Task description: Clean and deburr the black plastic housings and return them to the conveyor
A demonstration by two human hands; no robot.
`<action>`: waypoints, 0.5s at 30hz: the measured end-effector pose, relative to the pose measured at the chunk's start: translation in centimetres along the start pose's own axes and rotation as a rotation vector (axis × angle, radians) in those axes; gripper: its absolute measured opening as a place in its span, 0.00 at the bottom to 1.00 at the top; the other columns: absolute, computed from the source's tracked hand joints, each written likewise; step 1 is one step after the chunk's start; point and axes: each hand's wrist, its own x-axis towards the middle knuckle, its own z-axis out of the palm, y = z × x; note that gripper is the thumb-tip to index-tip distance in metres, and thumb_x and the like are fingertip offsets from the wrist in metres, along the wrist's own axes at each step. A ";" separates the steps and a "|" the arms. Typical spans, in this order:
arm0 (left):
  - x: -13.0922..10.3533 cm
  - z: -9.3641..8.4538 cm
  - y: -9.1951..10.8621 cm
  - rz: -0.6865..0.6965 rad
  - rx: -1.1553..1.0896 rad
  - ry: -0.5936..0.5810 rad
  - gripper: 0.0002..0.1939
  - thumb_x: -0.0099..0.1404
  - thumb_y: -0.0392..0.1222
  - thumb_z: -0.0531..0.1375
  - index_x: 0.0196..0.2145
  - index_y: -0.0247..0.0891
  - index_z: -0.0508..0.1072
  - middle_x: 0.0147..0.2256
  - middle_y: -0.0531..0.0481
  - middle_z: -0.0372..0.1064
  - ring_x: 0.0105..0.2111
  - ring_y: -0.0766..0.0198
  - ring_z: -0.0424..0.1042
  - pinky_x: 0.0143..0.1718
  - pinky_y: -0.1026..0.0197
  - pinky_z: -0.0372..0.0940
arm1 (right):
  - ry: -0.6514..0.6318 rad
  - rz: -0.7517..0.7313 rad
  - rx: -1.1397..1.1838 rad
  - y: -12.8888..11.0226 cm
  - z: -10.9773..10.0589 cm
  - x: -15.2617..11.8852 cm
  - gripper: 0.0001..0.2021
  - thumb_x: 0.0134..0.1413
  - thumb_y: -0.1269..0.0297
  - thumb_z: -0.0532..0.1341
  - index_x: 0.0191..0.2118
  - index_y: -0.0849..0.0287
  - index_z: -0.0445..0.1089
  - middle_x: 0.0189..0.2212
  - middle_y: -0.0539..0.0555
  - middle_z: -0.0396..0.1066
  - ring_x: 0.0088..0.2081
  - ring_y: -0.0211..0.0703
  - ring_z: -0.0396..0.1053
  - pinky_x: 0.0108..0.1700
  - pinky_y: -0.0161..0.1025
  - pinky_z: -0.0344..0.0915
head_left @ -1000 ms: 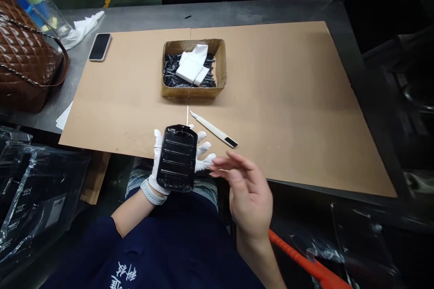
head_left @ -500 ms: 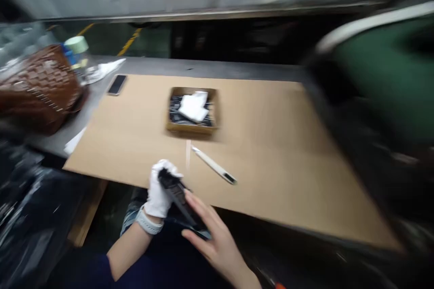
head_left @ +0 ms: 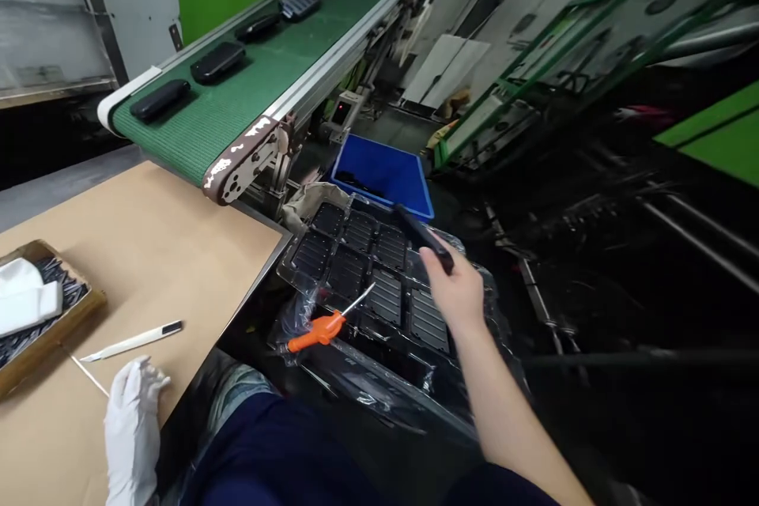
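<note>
Near the bench (head_left: 71,183) edge, I see the gloved left hand (head_left: 134,419) curled; I cannot tell whether it grasps anything. Past that edge, the right hand (head_left: 454,285) grips a black part (head_left: 423,237), slanting forward above the tray (head_left: 295,278), well apart from the conveyor (head_left: 237,91).

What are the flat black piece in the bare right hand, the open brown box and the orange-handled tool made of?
Flat black piece: probably moulded plastic, satin, given its smooth dark surface.
Open brown box: seemingly cardboard, faintly shiny, with thin tan walls.
Orange-handled tool: likely a semi-matt plastic grip, evenly coloured; its slim rod gleams like metal.
</note>
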 end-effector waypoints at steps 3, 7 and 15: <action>0.6 -0.7 -1.6 0.072 0.149 0.050 0.16 0.57 0.54 0.51 0.33 0.39 0.66 0.43 0.41 0.63 0.45 0.45 0.64 0.55 0.43 0.55 | -0.096 0.145 -0.309 6.2 -1.3 3.7 0.27 0.57 0.52 0.50 0.57 0.61 0.64 0.52 0.64 0.68 0.54 0.55 0.65 0.54 0.51 0.61; 0.8 -0.8 -2.6 0.062 0.198 0.078 0.17 0.57 0.54 0.49 0.33 0.39 0.66 0.41 0.42 0.64 0.42 0.49 0.66 0.54 0.43 0.57 | -0.282 0.197 -0.391 10.8 -0.8 4.6 0.25 0.52 0.47 0.53 0.46 0.58 0.73 0.51 0.62 0.70 0.57 0.61 0.61 0.58 0.60 0.55; 0.6 -0.1 -2.6 0.004 0.065 0.120 0.18 0.55 0.53 0.51 0.35 0.38 0.67 0.40 0.42 0.66 0.38 0.51 0.68 0.48 0.43 0.62 | -0.345 0.236 -0.397 9.4 2.0 6.4 0.28 0.53 0.40 0.45 0.34 0.55 0.74 0.42 0.62 0.75 0.53 0.64 0.66 0.57 0.66 0.51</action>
